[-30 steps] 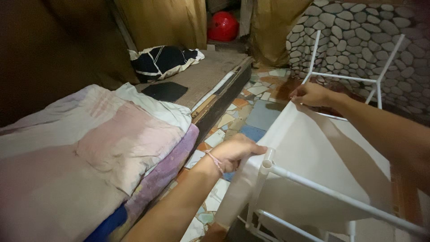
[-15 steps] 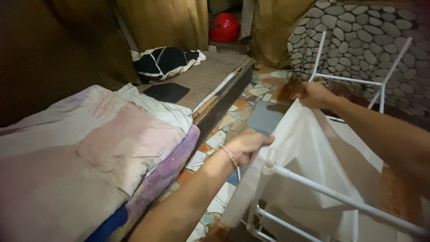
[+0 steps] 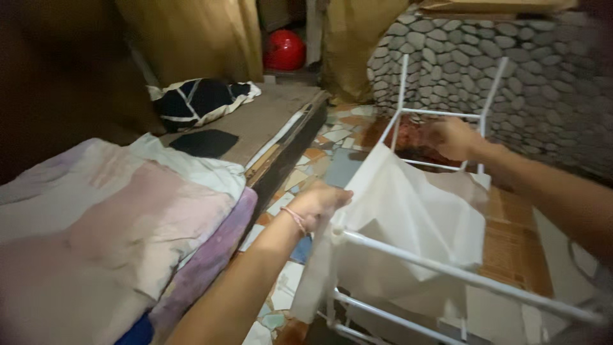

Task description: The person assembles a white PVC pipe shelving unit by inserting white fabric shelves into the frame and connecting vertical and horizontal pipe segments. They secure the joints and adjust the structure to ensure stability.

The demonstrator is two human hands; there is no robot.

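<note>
Over white metal frame [image 3: 447, 268] — left hand [image 3: 317, 203] and right hand [image 3: 452, 137], well apart, each closed on white fabric [image 3: 408, 217] edge.

Thin, seemingly pink wristband [image 3: 295, 218], bare forearms

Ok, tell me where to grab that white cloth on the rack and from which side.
Take the white cloth by its upper hem, one corner per hand, from above the white tube rack. It hangs slack between the rails, so the edge is the free part; the left hand and right hand are at those ends.
</note>
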